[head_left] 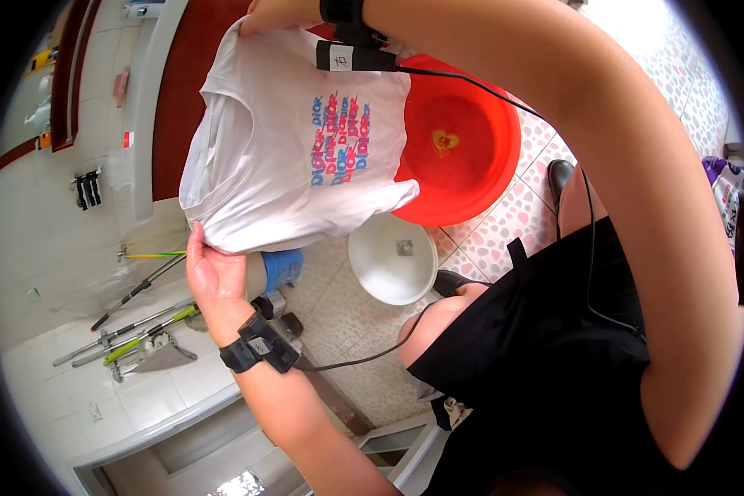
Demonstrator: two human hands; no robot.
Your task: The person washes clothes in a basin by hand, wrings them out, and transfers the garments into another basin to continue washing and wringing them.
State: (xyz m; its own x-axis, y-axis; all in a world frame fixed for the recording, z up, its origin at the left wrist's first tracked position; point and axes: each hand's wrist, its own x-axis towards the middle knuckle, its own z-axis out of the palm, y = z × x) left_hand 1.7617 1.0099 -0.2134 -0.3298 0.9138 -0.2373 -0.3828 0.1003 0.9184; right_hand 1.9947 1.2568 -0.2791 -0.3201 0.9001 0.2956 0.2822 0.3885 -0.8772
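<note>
A white T-shirt (pixel 273 132) with pink and blue lettering hangs spread between my two hands, its neckline toward the left of the view. My right hand (pixel 281 13), at the top edge and partly cut off, is closed on one shoulder of it. At the opposite shoulder my left hand (pixel 215 269) pinches the cloth, and its skin looks wet. Behind the shirt's hem stands a red basin (pixel 500 157) with a yellow heart-shaped mark inside. Beside it on the floor is a white basin (pixel 372 269).
A blue bucket (pixel 283 271) stands behind my left wrist. Mops (pixel 145 335) with poles hang along the tiled wall (pixel 50 281). A dark red panel (pixel 178 107) lies behind the shirt. Cables run from both wrist devices, and my knees flank the tiled floor (pixel 504 240).
</note>
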